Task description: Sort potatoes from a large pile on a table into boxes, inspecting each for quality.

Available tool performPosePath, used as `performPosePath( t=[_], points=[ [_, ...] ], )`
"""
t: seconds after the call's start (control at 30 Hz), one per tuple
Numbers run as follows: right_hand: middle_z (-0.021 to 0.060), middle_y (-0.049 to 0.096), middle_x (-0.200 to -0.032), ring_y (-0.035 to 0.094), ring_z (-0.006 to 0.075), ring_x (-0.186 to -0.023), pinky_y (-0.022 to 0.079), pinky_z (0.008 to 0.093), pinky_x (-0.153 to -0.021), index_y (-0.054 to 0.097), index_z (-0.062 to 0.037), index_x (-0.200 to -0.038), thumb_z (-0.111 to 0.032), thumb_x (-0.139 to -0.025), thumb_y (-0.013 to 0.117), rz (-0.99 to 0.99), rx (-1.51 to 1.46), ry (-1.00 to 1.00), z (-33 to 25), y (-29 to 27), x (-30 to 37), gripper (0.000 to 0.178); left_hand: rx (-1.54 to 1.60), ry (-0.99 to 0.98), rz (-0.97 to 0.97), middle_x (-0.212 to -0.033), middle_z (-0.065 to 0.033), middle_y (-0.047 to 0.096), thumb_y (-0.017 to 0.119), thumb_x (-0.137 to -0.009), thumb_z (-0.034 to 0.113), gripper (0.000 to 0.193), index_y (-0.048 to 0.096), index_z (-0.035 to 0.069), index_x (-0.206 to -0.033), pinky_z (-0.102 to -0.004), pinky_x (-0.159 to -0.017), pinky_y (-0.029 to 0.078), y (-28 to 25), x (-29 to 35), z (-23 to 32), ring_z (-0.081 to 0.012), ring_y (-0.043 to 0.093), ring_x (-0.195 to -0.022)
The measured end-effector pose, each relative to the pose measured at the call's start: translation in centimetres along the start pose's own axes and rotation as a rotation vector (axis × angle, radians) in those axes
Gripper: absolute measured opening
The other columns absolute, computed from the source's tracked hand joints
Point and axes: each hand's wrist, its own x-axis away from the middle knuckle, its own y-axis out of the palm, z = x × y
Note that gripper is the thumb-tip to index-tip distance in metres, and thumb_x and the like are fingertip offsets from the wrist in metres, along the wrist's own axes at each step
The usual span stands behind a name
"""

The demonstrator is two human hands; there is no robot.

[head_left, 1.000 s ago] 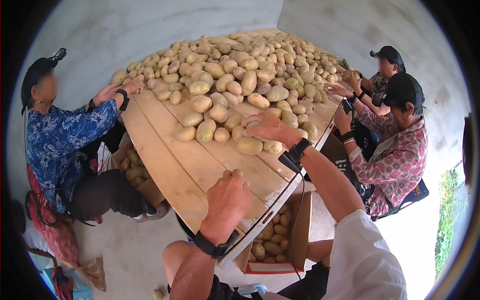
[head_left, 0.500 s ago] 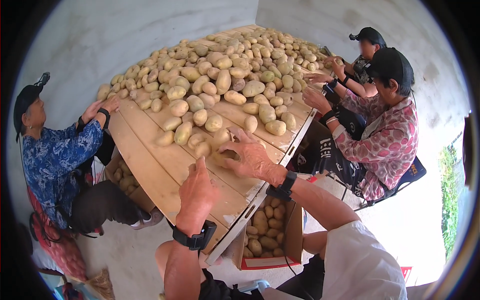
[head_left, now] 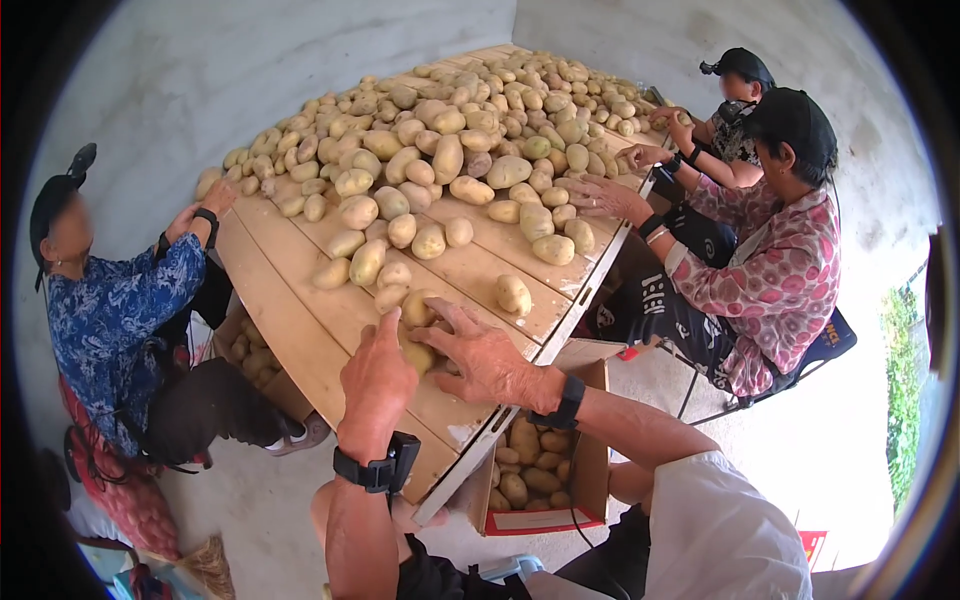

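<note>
Sitting far left of your fingers is a co-worker in a blue patterned shirt (head_left: pixel 125 320); your left hand (head_left: pixel 378 385) points its fingers up the wooden table (head_left: pixel 290 275), though you cannot tell whether they clamp anything; two potatoes (head_left: pixel 416 354) lie between your hands, by the fingertips; beyond them spreads the potato pile (head_left: pixel 448 158); your right hand (head_left: pixel 480 360) has its fingers spread apart against those two; a lone potato (head_left: pixel 514 295) lies just beyond its knuckles; below it stands a potato-filled carton (head_left: pixel 593 440).
</note>
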Motion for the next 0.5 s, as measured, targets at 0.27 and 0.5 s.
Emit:
performPosePath(
  t=[0.27,0.5],
  points=[
    [0.0209,0.031,-0.161,0.043,0.0428,-0.143,0.05,0.0497,-0.111,0.043,-0.0175,-0.154,-0.022,-0.075,0.087,0.055,-0.016,-0.042,-0.6,-0.1,3.3,0.091,0.031,0.013,-0.023,-0.13,-0.0222,0.065,0.058,-0.1,0.02,0.045,0.058,0.005,-0.142,-0.0489,-0.103,0.049,0.1,0.2,-1.3,-0.0407,0.063,-0.121],
    [0.0221,0.028,-0.164,0.039,0.0451,-0.146,0.041,0.0505,-0.119,0.038,-0.017,-0.158,-0.026,-0.074,0.09,0.045,-0.072,-0.054,-0.9,-0.1,5.1,0.099,0.008,0.033,-0.029,-0.129,-0.0216,0.065,0.062,-0.1,0.028,0.048,0.058,0.003,-0.141,-0.0492,-0.1,0.051,0.0,0.5,-1.8,-0.0402,0.064,-0.118]
  ],
)
